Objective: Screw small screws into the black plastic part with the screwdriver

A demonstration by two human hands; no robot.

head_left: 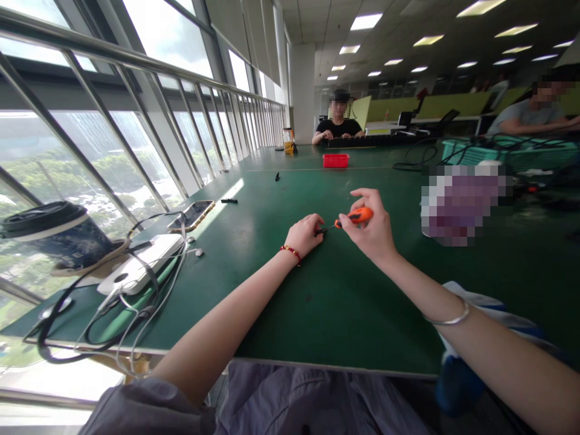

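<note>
Left grip pinches a black part, right grip an orange screwdriver.

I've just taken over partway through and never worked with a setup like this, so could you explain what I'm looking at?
There is no machine: these are a person's two bare hands, seen in one picture from a camera worn on their head. The right hand holds an orange screwdriver, its thin shaft pointing toward a small black piece at the left hand's fingers; whether they pinch or press it is too small to tell. On the green table lie a phone, a white box with cables and, further off, a red tray.
</note>
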